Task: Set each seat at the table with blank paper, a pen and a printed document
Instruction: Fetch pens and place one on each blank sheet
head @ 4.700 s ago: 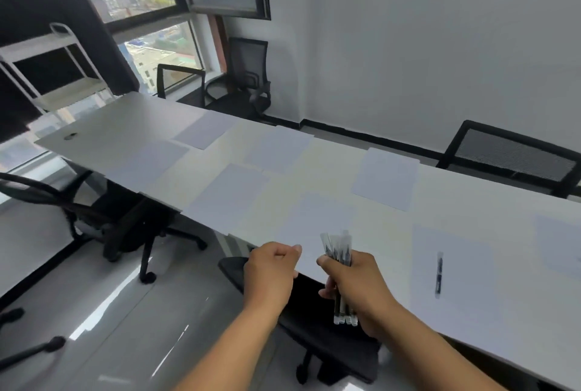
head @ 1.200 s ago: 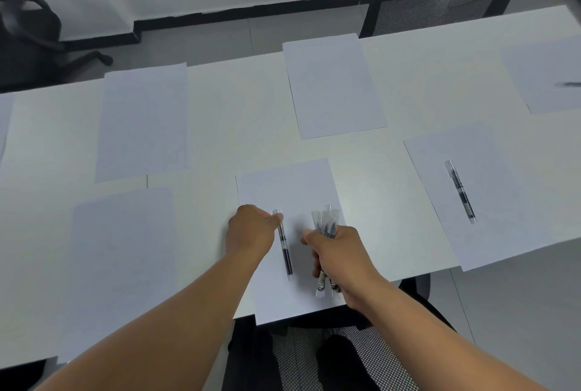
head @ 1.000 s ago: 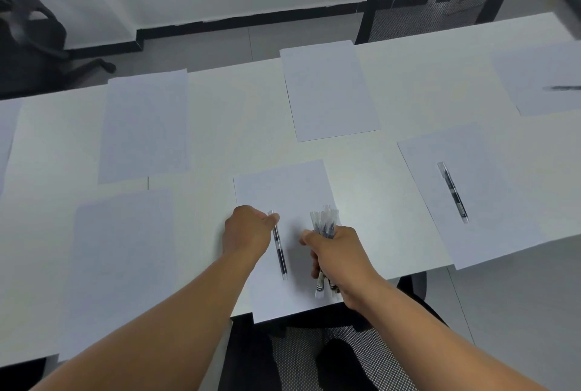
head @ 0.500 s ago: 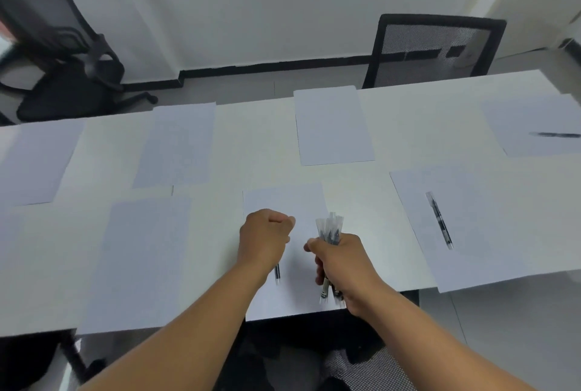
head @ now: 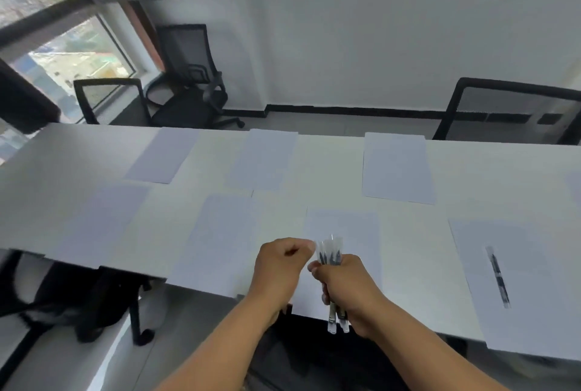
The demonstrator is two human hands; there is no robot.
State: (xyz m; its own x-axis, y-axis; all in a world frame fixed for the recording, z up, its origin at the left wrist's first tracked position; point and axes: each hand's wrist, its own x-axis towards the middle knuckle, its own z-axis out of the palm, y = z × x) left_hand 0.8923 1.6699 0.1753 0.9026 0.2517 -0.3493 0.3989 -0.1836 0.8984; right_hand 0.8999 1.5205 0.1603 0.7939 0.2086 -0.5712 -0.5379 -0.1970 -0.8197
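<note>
- Left hand [head: 279, 268] is coming off the sheet in front [head: 345, 233] with fingers curled and, as far as I can tell, nothing in them. It was laying a pen there a second ago; that pen is now hidden behind the hands.
- Right hand [head: 342, 283] is still gripping the bundle of pens [head: 330, 254], right over that same sheet.
- Sheet to the right of it [head: 518, 280] is already carrying a pen [head: 498, 276].
- View is swinging left along the worktop [head: 330, 167], so I'm guessing the bare sheet to the left [head: 220, 239] is getting one next.
- No printed documents showing anywhere yet.
</note>
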